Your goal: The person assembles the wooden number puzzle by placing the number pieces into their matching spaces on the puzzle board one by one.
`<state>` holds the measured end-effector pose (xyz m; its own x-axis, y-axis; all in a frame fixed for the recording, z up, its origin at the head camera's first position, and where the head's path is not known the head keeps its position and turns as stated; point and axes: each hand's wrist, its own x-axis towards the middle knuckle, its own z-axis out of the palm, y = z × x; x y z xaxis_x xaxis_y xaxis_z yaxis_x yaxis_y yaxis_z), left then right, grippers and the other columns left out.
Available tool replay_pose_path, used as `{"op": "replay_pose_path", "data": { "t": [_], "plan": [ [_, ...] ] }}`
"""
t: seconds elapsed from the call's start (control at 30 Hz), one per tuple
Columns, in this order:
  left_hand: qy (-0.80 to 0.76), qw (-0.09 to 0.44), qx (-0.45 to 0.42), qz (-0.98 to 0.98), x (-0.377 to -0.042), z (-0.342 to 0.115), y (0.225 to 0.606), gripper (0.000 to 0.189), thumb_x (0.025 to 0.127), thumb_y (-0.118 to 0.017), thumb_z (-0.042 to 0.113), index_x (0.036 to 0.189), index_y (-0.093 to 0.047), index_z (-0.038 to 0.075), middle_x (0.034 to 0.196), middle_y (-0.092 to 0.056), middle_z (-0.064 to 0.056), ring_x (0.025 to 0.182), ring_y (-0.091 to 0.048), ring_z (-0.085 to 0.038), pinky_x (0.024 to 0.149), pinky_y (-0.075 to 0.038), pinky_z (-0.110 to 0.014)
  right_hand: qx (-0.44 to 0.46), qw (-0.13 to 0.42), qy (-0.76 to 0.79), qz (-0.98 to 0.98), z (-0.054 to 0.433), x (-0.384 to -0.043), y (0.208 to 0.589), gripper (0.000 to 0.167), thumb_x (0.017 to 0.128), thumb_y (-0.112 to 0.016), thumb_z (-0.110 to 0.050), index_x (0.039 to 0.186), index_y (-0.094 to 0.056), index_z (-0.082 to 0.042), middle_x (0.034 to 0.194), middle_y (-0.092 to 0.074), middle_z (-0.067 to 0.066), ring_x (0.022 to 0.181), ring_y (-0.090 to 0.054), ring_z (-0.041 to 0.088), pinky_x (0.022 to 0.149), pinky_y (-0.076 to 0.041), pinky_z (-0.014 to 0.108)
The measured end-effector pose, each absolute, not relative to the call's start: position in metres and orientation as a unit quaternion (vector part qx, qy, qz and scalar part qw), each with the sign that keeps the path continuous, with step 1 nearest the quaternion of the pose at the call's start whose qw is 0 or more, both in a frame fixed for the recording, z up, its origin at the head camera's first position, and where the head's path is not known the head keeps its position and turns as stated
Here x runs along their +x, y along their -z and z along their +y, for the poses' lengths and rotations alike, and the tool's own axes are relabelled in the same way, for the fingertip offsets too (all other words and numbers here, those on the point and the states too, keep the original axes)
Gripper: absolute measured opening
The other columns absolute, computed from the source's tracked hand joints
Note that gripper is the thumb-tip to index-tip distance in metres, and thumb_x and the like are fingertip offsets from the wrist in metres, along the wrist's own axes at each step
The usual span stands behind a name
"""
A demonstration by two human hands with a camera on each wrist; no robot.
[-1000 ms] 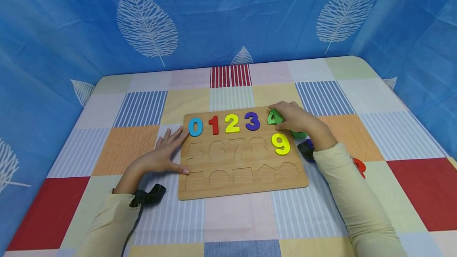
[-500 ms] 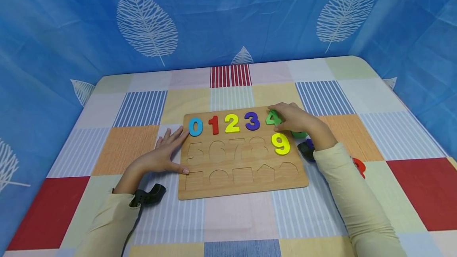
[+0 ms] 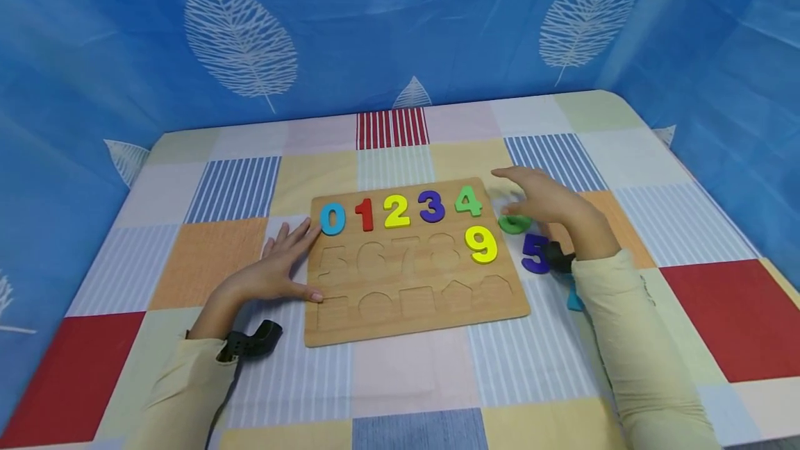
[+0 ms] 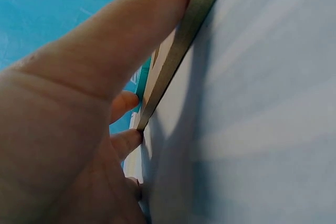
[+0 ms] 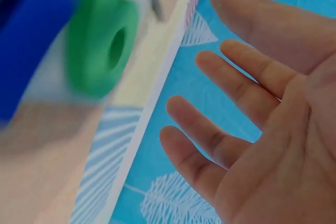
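Observation:
A wooden number board (image 3: 406,325) lies on the table. Along its top row sit a blue 0 (image 3: 332,219), red 1 (image 3: 365,215), yellow 2 (image 3: 396,212), purple 3 (image 3: 431,207) and green 4 (image 3: 468,201). A yellow 9 (image 3: 480,245) sits at the right of the second row. My left hand (image 3: 275,273) steadies the board's left edge, thumb on top and fingers extended along the side. Off the board's right edge, my right hand (image 3: 546,196) hovers with spread fingers, holding nothing. Below it lies a green number piece (image 3: 515,225), partly covered by the hand.
Right of the board lie a purple 5 (image 3: 535,254) and a light blue piece (image 3: 575,298), mostly behind the right sleeve. Shallow outlined recesses mark the board's lower rows. A patchwork cloth (image 3: 412,380) covers the table; a blue curtain (image 3: 375,33) hangs behind.
My right hand has let go of the green 4, now in the top row, and moved right off the board. The left hand stays at the board's edge. The view has shifted slightly.

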<state>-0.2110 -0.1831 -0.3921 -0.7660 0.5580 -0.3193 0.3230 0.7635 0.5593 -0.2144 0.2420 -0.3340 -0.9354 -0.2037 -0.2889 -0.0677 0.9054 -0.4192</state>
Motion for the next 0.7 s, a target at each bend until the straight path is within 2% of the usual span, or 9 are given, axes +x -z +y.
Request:
{"op": "replay_pose_path", "data": {
  "t": [0.3,0.5,0.7],
  "plan": [
    [-0.245,0.245,0.243,0.906,-0.211,-0.185,0.392,0.114,0.065,-0.076,0.048,0.148,-0.006,0.014,0.153,0.005,-0.018,0.135,0.019,-0.043,0.103,0.014,-0.064,-0.079,0.168,0.194,0.963,0.267,-0.185,0.326,0.063,0.085,-0.061,-0.015,0.140,-0.032,-0.001,0.141,-0.032,0.028,0.130,-0.023,0.048,0.103,-0.015,0.065],
    [-0.247,0.247,0.244,0.905,-0.211,-0.186,0.392,0.114,0.065,-0.076,0.050,0.148,-0.005,0.015,0.153,0.006,-0.018,0.135,0.020,-0.042,0.103,0.014,-0.064,-0.089,0.159,0.187,0.965,0.277,-0.166,0.325,0.062,0.083,-0.063,-0.014,0.136,-0.036,0.004,0.136,-0.039,0.029,0.126,-0.031,0.047,0.100,-0.027,0.062],
    [-0.243,0.246,0.247,0.905,-0.212,-0.184,0.391,0.115,0.065,-0.076,0.049,0.148,-0.006,0.014,0.153,0.005,-0.018,0.136,0.020,-0.042,0.104,0.013,-0.063,-0.099,0.167,0.193,0.962,0.279,-0.150,0.329,0.070,0.080,-0.069,-0.019,0.137,-0.035,0.004,0.135,-0.040,0.029,0.123,-0.034,0.047,0.097,-0.031,0.063]
  ]
}}
